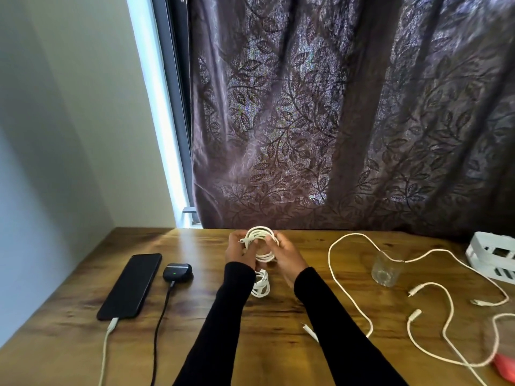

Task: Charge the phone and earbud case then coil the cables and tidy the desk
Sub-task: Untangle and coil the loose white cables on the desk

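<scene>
A coiled white cable [260, 245] is held above the wooden desk [195, 324], gripped by the curled fingers of the left hand [239, 252] and right hand [287, 256], with a second white coil [261, 284] lying below, a plugged-in phone [131, 285] and earbud case [177, 272] at left, and loose white cables [434, 302] at right.

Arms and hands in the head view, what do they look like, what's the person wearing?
Both arms are covered by long, close-fitting black sleeves that end at the wrists. The left hand and right hand are bare: no gloves, and no rings, watch or markings show.
</scene>
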